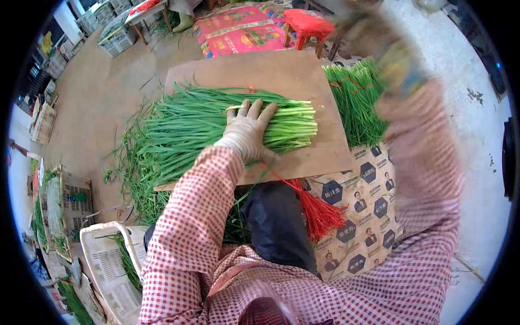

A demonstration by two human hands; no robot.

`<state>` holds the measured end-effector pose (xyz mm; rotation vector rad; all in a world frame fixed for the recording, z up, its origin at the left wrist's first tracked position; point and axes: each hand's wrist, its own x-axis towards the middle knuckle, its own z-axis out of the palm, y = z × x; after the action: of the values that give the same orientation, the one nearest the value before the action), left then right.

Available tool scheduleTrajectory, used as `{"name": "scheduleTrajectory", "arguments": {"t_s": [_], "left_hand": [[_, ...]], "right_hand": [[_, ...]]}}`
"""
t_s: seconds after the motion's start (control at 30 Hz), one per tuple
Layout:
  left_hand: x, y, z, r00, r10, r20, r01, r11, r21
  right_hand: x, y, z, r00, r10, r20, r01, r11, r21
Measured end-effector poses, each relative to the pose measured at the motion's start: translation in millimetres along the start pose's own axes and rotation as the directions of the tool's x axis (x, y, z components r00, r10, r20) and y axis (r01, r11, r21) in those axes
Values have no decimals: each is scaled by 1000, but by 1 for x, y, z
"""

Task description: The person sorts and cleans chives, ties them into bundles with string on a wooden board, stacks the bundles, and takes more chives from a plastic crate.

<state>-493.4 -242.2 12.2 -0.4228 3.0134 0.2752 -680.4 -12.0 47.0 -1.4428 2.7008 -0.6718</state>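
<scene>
A thick pile of garlic chives [189, 127] lies across a brown board [303, 70], with the pale cut ends to the right. My left hand [249, 130], in a whitish glove, rests on the pile near those ends, its fingers spread. My right hand [401, 67] is raised at the upper right, smeared by motion, so its fingers and anything in them cannot be made out. Below it, beside the board, are chive bundles [355, 103] bound with red ties. A bunch of red strings [319, 211] hangs at the board's near edge, by my knee.
Loose chive leaves [135, 173] spill off the board's left side. A white crate [114, 265] stands at my left. Ahead are a red stool [309, 24] and a pink printed mat [238, 35]. Printed sheeting [346, 227] covers the area at my right.
</scene>
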Motion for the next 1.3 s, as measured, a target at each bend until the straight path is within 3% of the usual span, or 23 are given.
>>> {"name": "scheduleTrajectory", "arguments": {"t_s": [0.2,0.3,0.37,0.43,0.5,0.57,0.7,0.77,0.83,0.97,1.03,1.07,1.1,1.17,1.2,1.23,1.27,1.3], "left_hand": [[-3,5,8,1000,-6,-25,8,996,91],[2,4,2,1000,-12,6,12,995,100],[3,2,7,998,13,-55,-8,995,99],[3,1,3,1000,16,-12,-16,999,51],[5,-2,4,1000,18,2,-18,999,45],[5,-2,4,1000,27,-2,-27,998,51],[5,-5,6,999,50,-20,-50,999,16],[6,-4,5,999,45,-16,-44,998,35],[5,-4,6,999,32,-32,-31,999,15],[5,-3,8,998,35,-46,-34,999,28],[5,-1,8,998,25,-50,-23,999,41],[4,0,9,998,19,-52,-16,999,50],[3,3,8,999,18,-43,-16,998,58],[2,10,8,998,-28,-50,33,994,106],[1,12,9,999,-26,-45,30,994,107],[-1,13,11,996,-17,-84,28,992,123],[-2,14,14,992,-11,-125,29,990,139],[-2,15,16,992,-14,-125,32,990,137]], "right_hand": [[-36,-24,73,990,-82,119,77,996,41],[-43,4,130,997,-35,69,24,987,156],[-41,6,137,1000,-18,19,13,974,226],[-35,-15,120,999,-48,-1,48,998,29],[-31,-10,127,997,-58,-57,62,995,80],[-30,0,131,980,-164,-116,179,973,143],[-23,28,135,963,-170,-211,220,946,239],[-23,36,137,994,-108,-30,112,940,322],[-31,21,131,980,-167,-106,193,920,340],[-39,14,147,997,-81,7,72,922,381],[-37,-13,133,998,-69,3,68,990,125],[-35,-25,124,989,-112,-98,120,989,86],[-33,-25,124,989,-107,-99,116,988,97],[-22,-20,123,981,-191,-31,193,979,64],[-18,-18,128,972,-226,64,230,971,-61],[-14,-14,131,973,-222,67,226,972,-60],[-9,-10,133,968,-145,203,137,989,53],[-8,-4,139,966,-180,184,170,983,68]]}}
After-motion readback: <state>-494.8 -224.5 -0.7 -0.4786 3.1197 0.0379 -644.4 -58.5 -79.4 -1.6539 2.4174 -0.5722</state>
